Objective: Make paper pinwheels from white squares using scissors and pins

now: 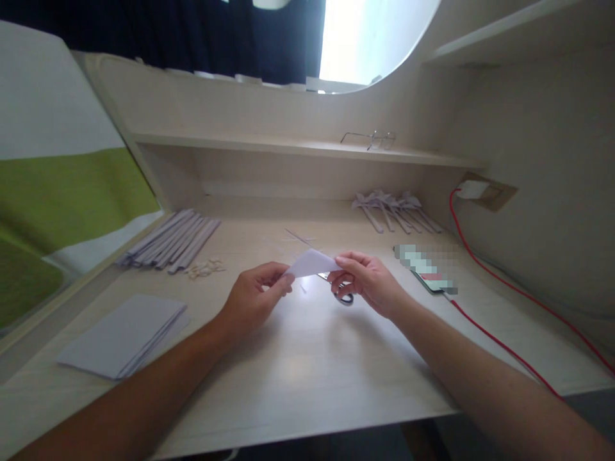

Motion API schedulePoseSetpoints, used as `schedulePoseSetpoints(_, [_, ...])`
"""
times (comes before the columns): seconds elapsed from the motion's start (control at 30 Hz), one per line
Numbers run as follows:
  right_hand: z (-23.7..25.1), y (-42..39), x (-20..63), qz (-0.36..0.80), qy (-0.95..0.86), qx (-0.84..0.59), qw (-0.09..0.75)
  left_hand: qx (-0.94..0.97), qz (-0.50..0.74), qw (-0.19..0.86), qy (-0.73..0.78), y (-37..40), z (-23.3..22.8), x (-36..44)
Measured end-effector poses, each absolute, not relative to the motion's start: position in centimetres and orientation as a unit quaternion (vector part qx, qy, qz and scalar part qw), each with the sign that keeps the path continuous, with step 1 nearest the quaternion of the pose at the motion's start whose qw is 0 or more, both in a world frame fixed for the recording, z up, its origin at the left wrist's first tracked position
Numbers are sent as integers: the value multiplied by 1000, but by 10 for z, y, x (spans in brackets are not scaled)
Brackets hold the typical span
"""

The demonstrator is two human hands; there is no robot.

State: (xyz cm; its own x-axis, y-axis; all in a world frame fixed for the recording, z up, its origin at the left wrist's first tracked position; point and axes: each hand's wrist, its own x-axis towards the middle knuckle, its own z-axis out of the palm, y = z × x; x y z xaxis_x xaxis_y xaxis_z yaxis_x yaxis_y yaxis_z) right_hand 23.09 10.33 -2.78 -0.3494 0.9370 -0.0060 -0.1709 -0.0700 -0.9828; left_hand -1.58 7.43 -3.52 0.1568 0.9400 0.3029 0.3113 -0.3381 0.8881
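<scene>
Between my two hands, above the middle of the desk, is a folded piece of white paper [312, 263] with a peaked, triangular shape. My left hand [262, 288] pinches its left corner between thumb and fingers. The right corner is gripped by my right hand [365, 278], fingers closed. Behind and below the right hand lies a pair of scissors [344, 298], its handle partly hidden by the fingers. Thin paper scraps [300, 239] lie on the desk just beyond the folded paper.
At left lie rolled paper sticks [177, 240], a small pile of rubber bands [205, 267] and stacked paper sheets [125, 333]. Paper pieces on sticks [394, 208] rest at back right. A phone [427, 269] charges by a red cable [500, 342]. Glasses [379, 139] sit on the shelf [269, 146].
</scene>
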Motion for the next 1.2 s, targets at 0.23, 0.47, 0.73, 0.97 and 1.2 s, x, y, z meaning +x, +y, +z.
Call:
schedulePoseSetpoints(0.23, [-29,99,228,647,-512,-377,420,703,427,328,465,76,-41,-17])
schedulePoseSetpoints(0.47, [-32,100,231,550,-572,-428,433,718,409,383,413,72,-38,-19])
schedulePoseSetpoints(0.73, [-37,85,220,407,-686,-416,437,766,341,257,481,71,-45,-11])
schedulePoseSetpoints(0.97, [-44,78,210,386,-673,-404,484,735,367,288,491,69,-49,-9])
schedulePoseSetpoints(1.2, [-42,79,206,507,-561,-365,544,647,437,357,513,67,-44,-2])
